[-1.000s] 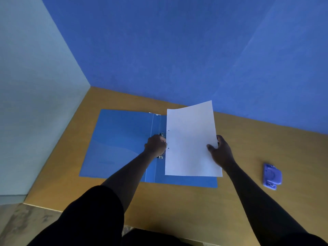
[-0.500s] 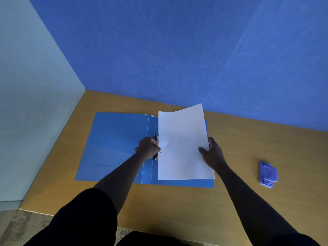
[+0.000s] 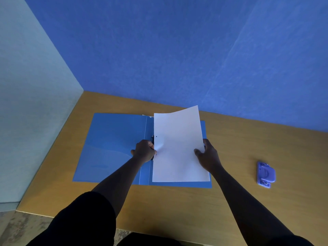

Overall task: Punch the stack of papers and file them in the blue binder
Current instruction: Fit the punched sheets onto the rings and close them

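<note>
Grip, left: left hand (image 3: 144, 151) is closed at the punched edge of the papers (image 3: 179, 146), pinching it beside the ring clip (image 3: 152, 137).
Grip, right: right hand (image 3: 208, 157) clasps the papers' opposite edge, thumb on top.
Change: papers have slid toward the ring clip and dropped lower over the blue binder (image 3: 115, 148); one punched hole now sits right beside the clip.
Meaning: punching looks done; threading onto the rings seems the step in hand.
Papers' far end: lifted, curling off the binder.
Hole punch (image 3: 265, 174): on the desk (image 3: 248, 139), well apart from the binder.
</note>
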